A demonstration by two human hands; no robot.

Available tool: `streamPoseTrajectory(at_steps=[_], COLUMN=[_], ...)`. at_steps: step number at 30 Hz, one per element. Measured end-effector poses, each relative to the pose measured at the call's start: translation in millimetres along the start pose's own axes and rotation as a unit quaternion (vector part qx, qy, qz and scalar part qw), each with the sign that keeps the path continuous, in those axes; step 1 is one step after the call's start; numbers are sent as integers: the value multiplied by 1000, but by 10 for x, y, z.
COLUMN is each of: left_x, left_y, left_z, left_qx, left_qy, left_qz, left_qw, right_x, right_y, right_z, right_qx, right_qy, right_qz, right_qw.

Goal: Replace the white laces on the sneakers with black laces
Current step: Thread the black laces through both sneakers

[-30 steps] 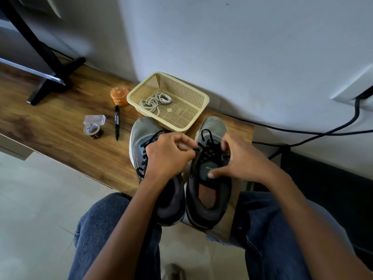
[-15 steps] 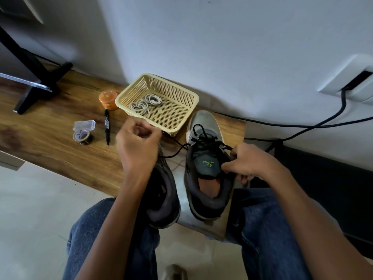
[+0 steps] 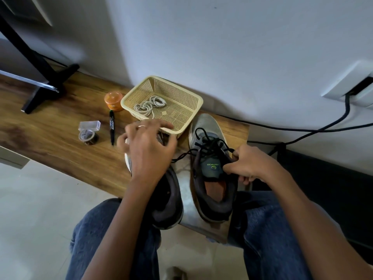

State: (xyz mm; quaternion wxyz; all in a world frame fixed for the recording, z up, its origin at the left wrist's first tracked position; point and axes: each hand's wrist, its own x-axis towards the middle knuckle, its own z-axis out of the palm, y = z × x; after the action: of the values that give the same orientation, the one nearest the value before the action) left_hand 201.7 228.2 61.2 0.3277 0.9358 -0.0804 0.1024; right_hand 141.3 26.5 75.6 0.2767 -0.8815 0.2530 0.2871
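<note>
Left hand (image 3: 148, 150) opened — black lace (image 3: 210, 145) loose.

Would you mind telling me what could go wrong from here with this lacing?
The black lace runs slack from the right sneaker toward the blurred left hand; a tug might loosen the crossings. Both sneakers' heels overhang the table edge, so the left sneaker, unheld as far as visible, could slip off.

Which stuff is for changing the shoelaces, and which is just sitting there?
For the job: right sneaker, left sneaker, black laces, white laces in the basket.

Just lying about: marker, tape roll, orange container, black cables.
</note>
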Motion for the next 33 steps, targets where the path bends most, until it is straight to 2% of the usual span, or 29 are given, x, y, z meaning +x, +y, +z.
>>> streamPoseTrajectory(at_steps=[3,6,10,13,16,19,23,26,29,33], left_x=[-43,-89,-94,-72,-35,-37,-51,-56,-84,-106], left_y=[-34,-24,12,29,26,53,56,22,11,17], left_z=[69,122,146,97,46,36,82,106,136,177], left_qx=[22,46,76,73,57,30,6,15,31,34], left_qy=[-123,-191,-161,-69,38,81,53,2,-64,-110], left_qz=[106,134,135,120,65,42,53,45,50,66], left_qw=[986,971,975,988,996,995,997,999,996,991], right_x=[13,31,38,34,22,25,15,22,126,200], right_y=[5,6,5,5,-5,-7,25,25,34,28], right_z=[13,34,41,24,15,7,-19,-34,-39,-31], right_qx=[-4,-12,-22,-24,-26,-31,2,32,130,249], right_qy=[6,16,20,19,11,6,4,58,112,121], right_qz=[-3,-11,-13,-3,4,4,-15,-24,-46,-43], right_qw=[1000,1000,999,1000,1000,999,1000,998,984,960])
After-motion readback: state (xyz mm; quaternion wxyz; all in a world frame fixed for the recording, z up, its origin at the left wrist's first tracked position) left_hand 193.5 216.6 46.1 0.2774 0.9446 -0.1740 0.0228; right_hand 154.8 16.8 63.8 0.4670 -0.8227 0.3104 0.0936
